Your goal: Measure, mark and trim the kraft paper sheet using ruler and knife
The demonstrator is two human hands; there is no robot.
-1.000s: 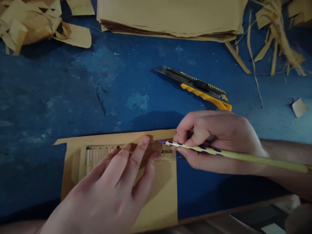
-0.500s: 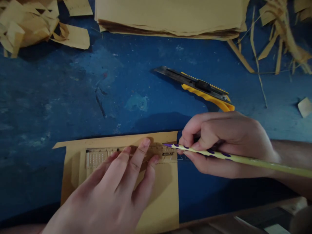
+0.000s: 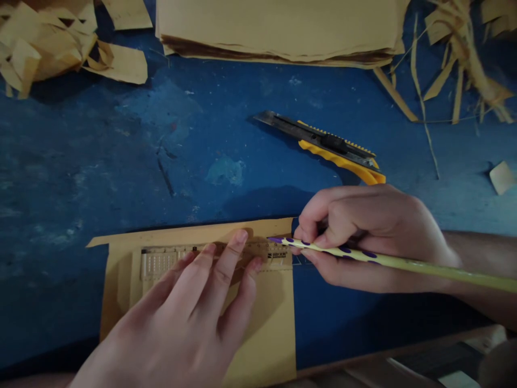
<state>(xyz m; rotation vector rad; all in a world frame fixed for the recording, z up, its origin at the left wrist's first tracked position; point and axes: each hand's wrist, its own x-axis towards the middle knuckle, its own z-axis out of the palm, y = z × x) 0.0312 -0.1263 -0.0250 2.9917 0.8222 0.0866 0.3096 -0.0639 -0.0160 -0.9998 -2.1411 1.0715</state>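
My left hand [image 3: 194, 312] lies with fingers spread over a clear plastic ruler [image 3: 158, 262], pressing it onto brown paper [image 3: 266, 334]. The ruler's right end reaches past the paper's right edge. In my right hand [image 3: 363, 237] is a pencil [image 3: 383, 261], pale yellow with purple spots and a purple tip. That tip rests at the ruler's upper edge, close to the paper's right side. A narrow strip of paper [image 3: 186, 233] shows above the ruler and juts out at the left.
Beyond my right hand lies a utility knife [image 3: 339, 146] with a yellow handle, its blade pointing left. A stack of brown paper [image 3: 283, 32] is at the back. Paper scraps [image 3: 48, 48] are heaped at the left, and thin strips [image 3: 464, 64] at the right, on the blue table [image 3: 121, 161].
The view has shifted very slightly, so everything sits a little further left. Both hands, the ruler and the pencil keep nearly the same places on the paper.
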